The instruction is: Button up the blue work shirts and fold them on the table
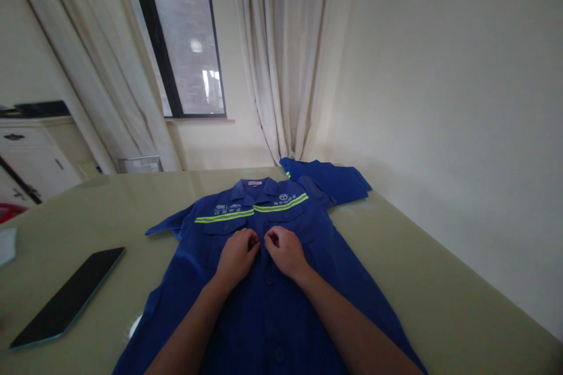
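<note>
A blue work shirt [246,316] with yellow-green reflective stripes and white lettering lies front side up, its collar at the far end. At its middle seam, just below the stripes, my left hand [238,252] is closed with fingertips pinched on the cloth edge. Close beside it on the right, my right hand [285,251] is also closed in a pinch at the front placket. Buttons show on the placket nearer to me. What lies between the fingertips is too small to make out.
The greenish table [145,199] meets a wall on the right. Another blue garment [338,181] lies folded behind the shirt's right shoulder. A dark flat tablet-like object [68,299] rests on the left. Beyond are curtains [281,58], a window and a white cabinet [39,152].
</note>
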Tool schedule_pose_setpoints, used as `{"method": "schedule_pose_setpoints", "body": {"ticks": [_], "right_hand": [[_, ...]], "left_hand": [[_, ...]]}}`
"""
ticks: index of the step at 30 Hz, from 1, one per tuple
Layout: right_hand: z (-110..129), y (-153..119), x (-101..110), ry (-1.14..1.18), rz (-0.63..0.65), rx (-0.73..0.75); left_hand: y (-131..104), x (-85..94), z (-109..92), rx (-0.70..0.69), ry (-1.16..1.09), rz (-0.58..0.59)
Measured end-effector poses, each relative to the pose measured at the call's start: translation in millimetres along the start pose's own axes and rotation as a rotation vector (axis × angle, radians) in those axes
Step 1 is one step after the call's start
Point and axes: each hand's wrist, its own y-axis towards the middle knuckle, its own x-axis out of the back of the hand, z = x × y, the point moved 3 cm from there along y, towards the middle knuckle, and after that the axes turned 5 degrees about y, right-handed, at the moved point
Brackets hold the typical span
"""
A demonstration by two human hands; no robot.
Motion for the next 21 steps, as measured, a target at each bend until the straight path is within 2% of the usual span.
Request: {"method": "schedule_pose_setpoints", "body": {"ticks": [9,17,21], "right_hand": [[1.6,0.7,0.9,0.077,0.04,0.089],[5.6,-2.1,2.2,-0.078,-0.016,0.068],[5.4,-2.5,1.8,-0.046,-0.026,0.045]], "left_hand": [[-6.3,5.5,0.3,-0.007,-0.156,-0.049],[-5.9,3.7,1.3,0.006,-0.212,-0.096],[-5.2,4.5,1.5,-0.006,-0.268,-0.09]]}}
